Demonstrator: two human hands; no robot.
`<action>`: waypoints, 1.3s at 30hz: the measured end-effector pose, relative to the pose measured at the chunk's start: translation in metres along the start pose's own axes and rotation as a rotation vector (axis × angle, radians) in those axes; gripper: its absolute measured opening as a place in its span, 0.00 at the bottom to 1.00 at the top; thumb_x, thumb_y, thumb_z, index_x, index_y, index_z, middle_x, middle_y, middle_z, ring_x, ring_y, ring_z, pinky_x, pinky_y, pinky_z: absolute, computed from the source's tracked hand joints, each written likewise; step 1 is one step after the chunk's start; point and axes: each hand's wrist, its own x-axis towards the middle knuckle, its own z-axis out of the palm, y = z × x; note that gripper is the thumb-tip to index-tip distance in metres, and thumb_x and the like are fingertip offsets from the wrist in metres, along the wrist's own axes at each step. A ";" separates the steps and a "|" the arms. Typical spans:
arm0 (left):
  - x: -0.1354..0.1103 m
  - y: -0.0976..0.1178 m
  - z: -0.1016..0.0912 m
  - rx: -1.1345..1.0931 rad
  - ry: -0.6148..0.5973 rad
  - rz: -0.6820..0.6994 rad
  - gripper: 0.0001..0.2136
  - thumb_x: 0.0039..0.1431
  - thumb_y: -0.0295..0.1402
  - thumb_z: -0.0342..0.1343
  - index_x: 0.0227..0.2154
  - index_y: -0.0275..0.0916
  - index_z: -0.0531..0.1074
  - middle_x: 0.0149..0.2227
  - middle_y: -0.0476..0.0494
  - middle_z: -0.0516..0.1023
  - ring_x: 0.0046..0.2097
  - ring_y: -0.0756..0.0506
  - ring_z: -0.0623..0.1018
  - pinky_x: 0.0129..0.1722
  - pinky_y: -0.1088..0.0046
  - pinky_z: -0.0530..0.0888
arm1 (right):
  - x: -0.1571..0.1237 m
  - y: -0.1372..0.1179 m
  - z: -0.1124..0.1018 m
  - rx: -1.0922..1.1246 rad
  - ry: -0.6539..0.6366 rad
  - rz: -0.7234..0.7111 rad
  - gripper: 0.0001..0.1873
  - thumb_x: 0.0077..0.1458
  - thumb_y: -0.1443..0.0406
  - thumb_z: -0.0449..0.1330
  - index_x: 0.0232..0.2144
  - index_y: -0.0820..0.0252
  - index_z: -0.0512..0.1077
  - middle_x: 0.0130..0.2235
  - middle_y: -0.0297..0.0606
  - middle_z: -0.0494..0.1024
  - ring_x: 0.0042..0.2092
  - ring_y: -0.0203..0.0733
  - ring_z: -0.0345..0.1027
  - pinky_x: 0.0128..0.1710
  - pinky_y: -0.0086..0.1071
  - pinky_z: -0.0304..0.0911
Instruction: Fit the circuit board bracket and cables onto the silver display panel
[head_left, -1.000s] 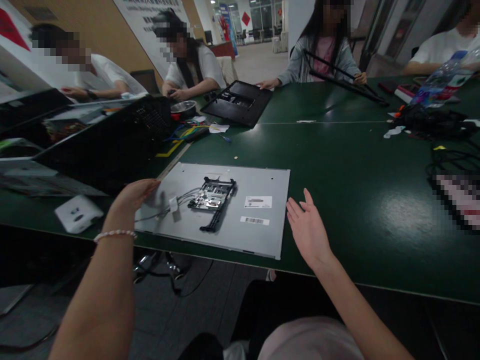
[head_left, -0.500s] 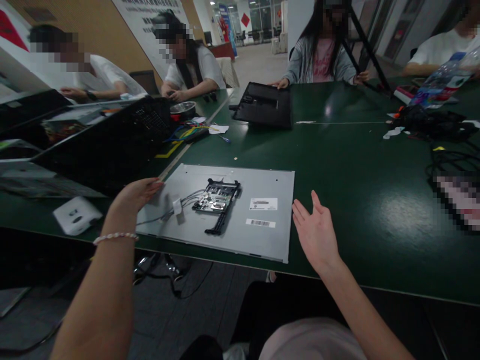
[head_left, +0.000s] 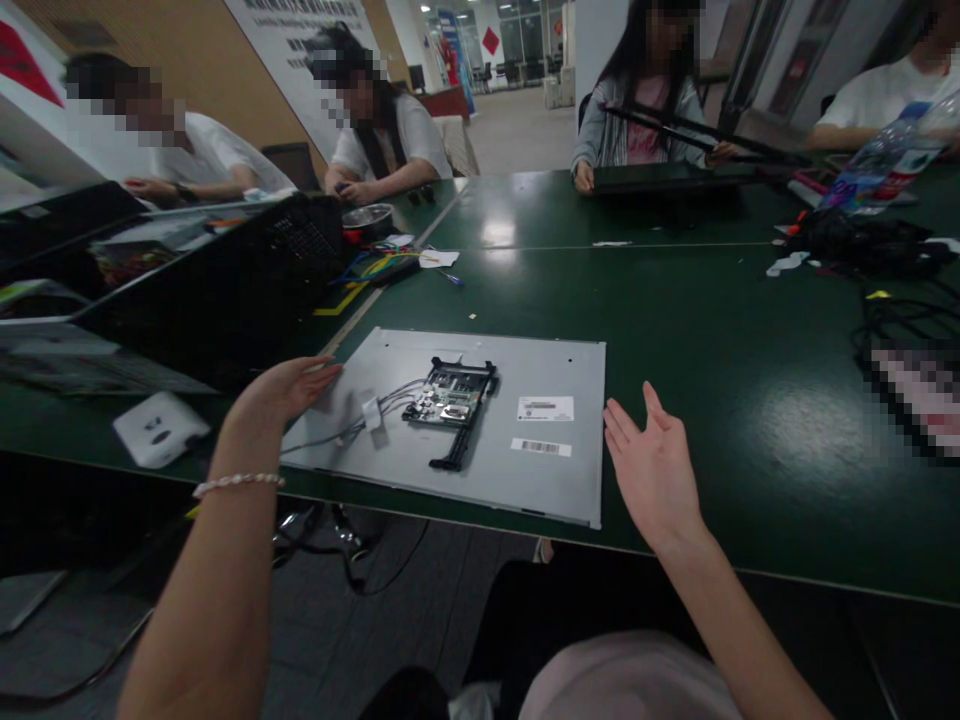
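A flat grey metal-backed screen panel [head_left: 555,370] lies on the green table near its front edge. On it sit a circuit board [head_left: 446,400] and a black plastic bracket [head_left: 457,445], with thin cables [head_left: 394,397] running left. Two white labels are stuck to its right part. At the panel's left edge is my left hand [head_left: 289,385], open, fingers stretched out along the edge; its contact with the panel is partly hidden. My right hand [head_left: 656,465] is open beside the right edge, palm toward the panel, with a narrow gap between them.
To the left stand a white box-like device [head_left: 160,430] and a large black computer case [head_left: 202,290]. Wires and a blue pen [head_left: 452,278] lie further back. Across the table, a person holds a black panel [head_left: 660,180]. A bottle [head_left: 896,165] and black cables are at right.
The panel has shifted slightly right, and both my open hands have moved right with it. Across the table, the person has moved the black panel to the right, and the black stand has tipped down.
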 end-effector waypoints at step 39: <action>-0.027 -0.016 0.003 -0.149 -0.170 0.061 0.09 0.59 0.22 0.52 0.38 0.35 0.76 0.40 0.36 0.80 0.40 0.46 0.79 0.30 0.76 0.74 | -0.010 -0.001 -0.011 -0.053 0.134 -0.114 0.40 0.56 0.52 0.54 0.69 0.42 0.47 0.56 0.40 0.75 0.64 0.43 0.61 0.68 0.48 0.40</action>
